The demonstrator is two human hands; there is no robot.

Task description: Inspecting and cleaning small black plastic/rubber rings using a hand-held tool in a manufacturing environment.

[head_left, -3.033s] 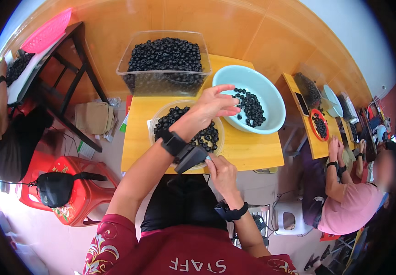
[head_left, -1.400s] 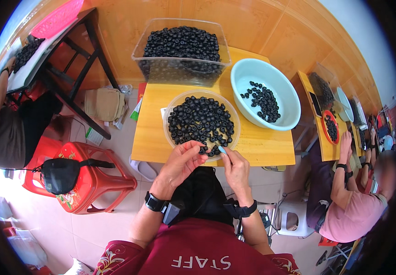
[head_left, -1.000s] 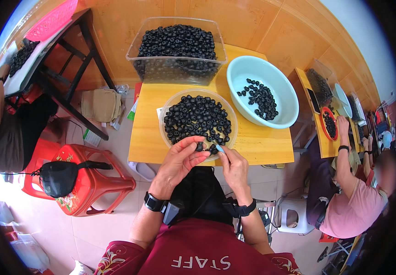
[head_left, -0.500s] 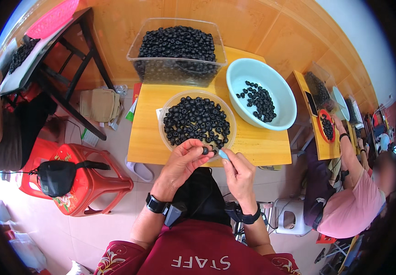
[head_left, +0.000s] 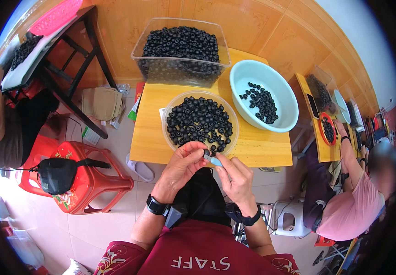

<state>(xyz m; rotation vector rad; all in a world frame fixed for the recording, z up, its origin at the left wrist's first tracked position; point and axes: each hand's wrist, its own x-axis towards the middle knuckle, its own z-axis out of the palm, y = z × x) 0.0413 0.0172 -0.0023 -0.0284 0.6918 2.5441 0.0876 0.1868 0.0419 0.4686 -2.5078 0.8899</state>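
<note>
Between the thumb and forefinger of your left hand (head_left: 182, 166) sits a dark bead (head_left: 206, 152), pinched near the fingertips. Just right of those fingertips, your right hand (head_left: 237, 179) grips a small light-blue tool (head_left: 215, 161) between thumb and forefinger, its end pointing left at the bead; you can't tell from this view whether it touches. Both sets of fingers are bent and close together, over the near edge of a round clear tray (head_left: 164, 130). Directly beyond your fingertips, that tray holds many loose black beads (head_left: 198, 118), thinning out toward you. Farther off, beyond the tray and slightly left of your fingers, stands a clear rectangular bin (head_left: 179, 58) heaped with similar beads. Beyond your fingers to the right, a pale blue basin (head_left: 280, 87) holds a smaller cluster (head_left: 264, 105). Below all three vessels lies a yellow wooden table (head_left: 266, 151). Well left of your left fingers, a black bag (head_left: 59, 176) rests on a red stool (head_left: 104, 183).
</note>
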